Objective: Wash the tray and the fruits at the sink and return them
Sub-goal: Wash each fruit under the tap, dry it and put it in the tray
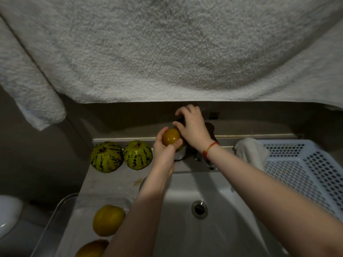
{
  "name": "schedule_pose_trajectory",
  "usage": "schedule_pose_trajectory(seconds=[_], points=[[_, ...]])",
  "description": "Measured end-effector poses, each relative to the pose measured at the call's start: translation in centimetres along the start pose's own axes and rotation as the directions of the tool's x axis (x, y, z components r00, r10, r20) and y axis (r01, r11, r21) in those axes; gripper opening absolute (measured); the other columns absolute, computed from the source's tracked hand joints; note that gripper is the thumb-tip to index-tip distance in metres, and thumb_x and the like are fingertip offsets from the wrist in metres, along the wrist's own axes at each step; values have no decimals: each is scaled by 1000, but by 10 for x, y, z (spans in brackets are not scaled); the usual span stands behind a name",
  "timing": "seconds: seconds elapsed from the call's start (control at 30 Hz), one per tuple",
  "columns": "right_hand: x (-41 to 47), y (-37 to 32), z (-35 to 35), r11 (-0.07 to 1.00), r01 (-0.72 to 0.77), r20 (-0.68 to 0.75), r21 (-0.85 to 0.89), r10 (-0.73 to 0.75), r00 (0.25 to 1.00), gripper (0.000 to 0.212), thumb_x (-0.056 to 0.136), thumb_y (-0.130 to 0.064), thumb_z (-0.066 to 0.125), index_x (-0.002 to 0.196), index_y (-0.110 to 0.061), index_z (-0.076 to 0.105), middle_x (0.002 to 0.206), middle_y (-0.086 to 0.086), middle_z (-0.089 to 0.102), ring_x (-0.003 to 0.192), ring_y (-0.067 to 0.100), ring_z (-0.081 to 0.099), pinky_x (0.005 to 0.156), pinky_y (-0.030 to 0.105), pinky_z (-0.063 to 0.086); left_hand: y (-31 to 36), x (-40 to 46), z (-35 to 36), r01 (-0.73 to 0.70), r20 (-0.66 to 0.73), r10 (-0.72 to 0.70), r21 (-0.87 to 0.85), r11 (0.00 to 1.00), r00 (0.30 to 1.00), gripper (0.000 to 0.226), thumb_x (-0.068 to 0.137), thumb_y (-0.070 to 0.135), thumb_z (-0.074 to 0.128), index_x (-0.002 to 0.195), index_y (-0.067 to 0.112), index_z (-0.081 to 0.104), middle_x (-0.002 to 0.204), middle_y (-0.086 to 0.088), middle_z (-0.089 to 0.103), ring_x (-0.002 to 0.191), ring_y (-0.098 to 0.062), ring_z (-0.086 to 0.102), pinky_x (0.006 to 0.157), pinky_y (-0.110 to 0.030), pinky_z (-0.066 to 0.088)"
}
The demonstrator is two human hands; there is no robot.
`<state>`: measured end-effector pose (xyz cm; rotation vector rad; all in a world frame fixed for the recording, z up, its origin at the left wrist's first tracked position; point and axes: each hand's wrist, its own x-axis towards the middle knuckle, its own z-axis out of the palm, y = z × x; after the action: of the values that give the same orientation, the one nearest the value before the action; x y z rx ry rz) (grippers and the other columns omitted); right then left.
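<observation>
My left hand (164, 145) grips a small yellow fruit (171, 136) above the back of the white sink (219, 191), close to the chrome tap (181, 153). My right hand (191, 125) reaches past the fruit with curled fingers around a dark object on the ledge, mostly hidden by the hand. A clear plastic tray (65, 206) at lower left holds two yellow fruits (108, 219) (91, 248). Two striped green-yellow melons (106, 156) (137, 154) sit on the counter left of the tap.
A large white towel (167, 49) hangs overhead and blocks the upper view. A white perforated basket (306, 169) with a white cloth (250, 151) on its corner stands right of the sink. The drain (199, 208) is open. A toilet edge (9, 214) shows at far left.
</observation>
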<state>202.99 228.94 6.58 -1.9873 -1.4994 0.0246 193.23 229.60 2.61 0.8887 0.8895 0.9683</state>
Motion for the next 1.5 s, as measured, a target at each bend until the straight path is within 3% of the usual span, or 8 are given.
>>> schedule_pose_trajectory(seconds=[0.37, 0.5, 0.67, 0.83, 1.03, 1.27, 1.37, 1.5], points=[[-89, -21, 11, 928, 192, 199, 320, -264, 944, 43, 101, -21, 35, 143, -9, 36, 149, 3, 35, 141, 9, 19, 116, 21, 11, 7, -24, -49, 42, 207, -22, -91, 995, 978, 37, 87, 0, 53, 119, 18, 50, 125, -12, 56, 111, -23, 58, 93, -36, 49], [-77, -18, 7, 857, -199, 296, 476, 57, 954, 35, 102, -22, 33, 125, -9, 58, 122, 9, 57, 114, 16, 50, 97, 23, 39, -5, -43, -48, -30, 309, -15, 142, 989, 951, 42, 75, 26, 59, 117, 29, 52, 125, -7, 56, 113, -21, 57, 90, -32, 49], [-122, -19, 12, 926, 6, 65, 377, -33, 997, 34, 99, -21, 38, 125, -10, 57, 126, 1, 54, 125, 9, 41, 109, 15, 26, -15, -58, -33, 308, 283, -209, -371, 876, 936, 37, 86, 26, 49, 117, 7, 58, 119, -14, 63, 105, -20, 63, 83, -30, 49], [-140, -2, 21, 381, -469, 273, 796, 466, 842, 13, 97, -29, 47, 108, -28, 54, 102, -9, 54, 98, 14, 56, 70, 13, 45, -35, -83, -20, 59, 215, -106, 213, 975, 971, 21, 99, 32, 37, 116, 27, 49, 110, 4, 55, 102, -9, 56, 74, -13, 46], [-166, 7, 6, 844, 16, -33, 536, 2, 999, 35, 88, -24, 61, 118, -39, 51, 128, -13, 47, 123, -5, 40, 97, 6, 34, -24, -86, -14, 561, 293, -488, -266, 784, 822, 39, 93, 39, 49, 114, 8, 58, 114, -18, 60, 108, -30, 57, 87, -40, 49], [-155, 13, 0, 267, -629, 360, 730, 633, 686, 24, 95, -38, 47, 96, -19, 62, 101, 10, 62, 99, 25, 60, 82, 36, 52, -50, -108, 3, -73, 181, 4, 378, 923, 983, 21, 97, 31, 43, 107, 13, 49, 108, -11, 54, 98, -18, 57, 77, -21, 48], [-167, 13, -3, 614, -474, 168, 631, 488, 857, 10, 93, -32, 53, 99, -28, 59, 103, -3, 60, 101, 17, 58, 82, 22, 50, -47, -110, 8, 224, 127, -240, 128, 966, 962, 29, 99, 29, 40, 114, 8, 51, 114, -19, 54, 107, -29, 55, 87, -35, 47], [-189, 23, -2, 931, 3, -82, 365, 29, 996, 31, 96, -20, 42, 120, -11, 58, 123, -2, 52, 118, 7, 43, 102, 8, 28, -33, -104, 15, 674, 168, -656, -272, 687, 736, 42, 90, 35, 56, 119, 5, 56, 99, -18, 60, 106, -28, 56, 98, -36, 43]])
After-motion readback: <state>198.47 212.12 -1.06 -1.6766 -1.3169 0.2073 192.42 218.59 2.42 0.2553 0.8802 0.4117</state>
